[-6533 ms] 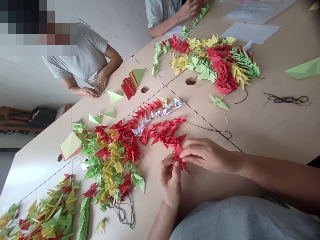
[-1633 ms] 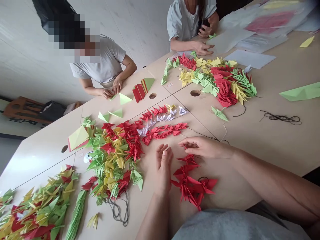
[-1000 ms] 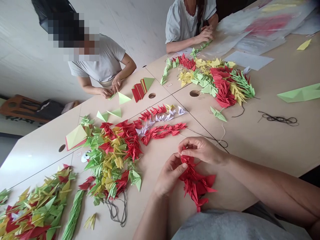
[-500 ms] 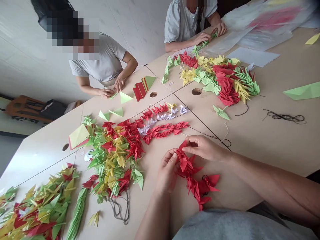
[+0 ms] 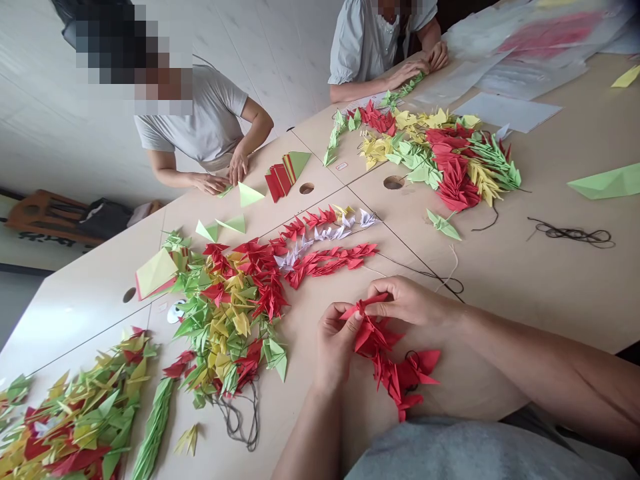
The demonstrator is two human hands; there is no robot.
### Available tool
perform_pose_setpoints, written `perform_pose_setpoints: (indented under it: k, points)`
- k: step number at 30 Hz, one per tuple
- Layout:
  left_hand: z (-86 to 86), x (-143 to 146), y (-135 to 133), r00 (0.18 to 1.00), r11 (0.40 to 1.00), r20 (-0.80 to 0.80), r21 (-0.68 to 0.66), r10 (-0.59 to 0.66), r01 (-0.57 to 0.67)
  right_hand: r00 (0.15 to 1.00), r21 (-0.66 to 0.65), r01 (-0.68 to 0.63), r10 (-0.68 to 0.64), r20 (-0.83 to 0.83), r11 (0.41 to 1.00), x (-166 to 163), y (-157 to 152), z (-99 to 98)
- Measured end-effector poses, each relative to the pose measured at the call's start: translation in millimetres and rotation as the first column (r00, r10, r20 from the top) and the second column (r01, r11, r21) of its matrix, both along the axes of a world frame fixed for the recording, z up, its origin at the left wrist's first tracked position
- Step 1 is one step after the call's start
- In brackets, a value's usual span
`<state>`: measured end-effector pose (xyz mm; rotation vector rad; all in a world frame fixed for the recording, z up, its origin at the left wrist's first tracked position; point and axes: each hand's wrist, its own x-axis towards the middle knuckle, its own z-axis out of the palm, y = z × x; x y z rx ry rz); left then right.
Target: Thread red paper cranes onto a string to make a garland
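Observation:
Both my hands pinch the upper end of a string of red paper cranes (image 5: pixel 387 363) in front of my body. My left hand (image 5: pixel 336 340) grips it from the left with the thumb on top. From the right, my right hand (image 5: pixel 400 300) has thumb and fingers closed on the topmost red crane. The lower cranes trail down to my grey shirt, with dark thread showing between some of them. Left of my hands lies a large heap of red, yellow and green paper cranes (image 5: pixel 230 313). Beyond them is a strand of red cranes (image 5: pixel 335 261).
Two people sit across the table, one folding green paper (image 5: pixel 226 191), the other handling a green crane strand (image 5: pixel 405 90). More crane heaps lie at lower left and at the back (image 5: pixel 450 160). Black cord (image 5: pixel 570 233) and plastic sheets (image 5: pixel 530 60) lie to the right.
My hands have turned slightly, and the red crane's point that stood up between them now lies lower, between both thumbs. The person at the back has shifted their hands a little.

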<state>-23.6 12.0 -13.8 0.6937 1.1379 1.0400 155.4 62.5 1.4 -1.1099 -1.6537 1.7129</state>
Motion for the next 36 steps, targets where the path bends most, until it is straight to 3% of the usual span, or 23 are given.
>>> perform_pose_setpoints:
  k: [14,21,25,31,36]
  points:
    - [-0.3,0.3,-3.9,0.999,0.998,-0.051,0.061,0.013,-0.01,0.997,-0.008,0.024,-0.025,-0.075,1.0,-1.9,-2.8,5.3]
    - [-2.0,-5.1,-3.3,0.983,0.986,-0.133,0.088,-0.129,0.141,0.995,-0.045,-0.066,0.063,-0.074,0.997,1.5,-1.4,3.1]
    - [1.6,-4.7,-5.9,0.978,0.977,-0.086,0.081,-0.19,0.197,0.983,-0.073,-0.148,0.138,-0.125,0.986,2.2,-1.8,6.0]
    - [2.6,-2.4,-6.3,0.992,0.988,-0.065,0.106,-0.109,0.115,0.99,-0.022,-0.072,0.069,-0.123,0.997,-3.1,-3.3,2.3]
    - [0.0,-3.5,-5.0,0.995,0.99,-0.079,0.121,-0.061,0.07,0.981,-0.102,-0.048,0.028,-0.19,0.994,-5.2,-4.4,0.9]
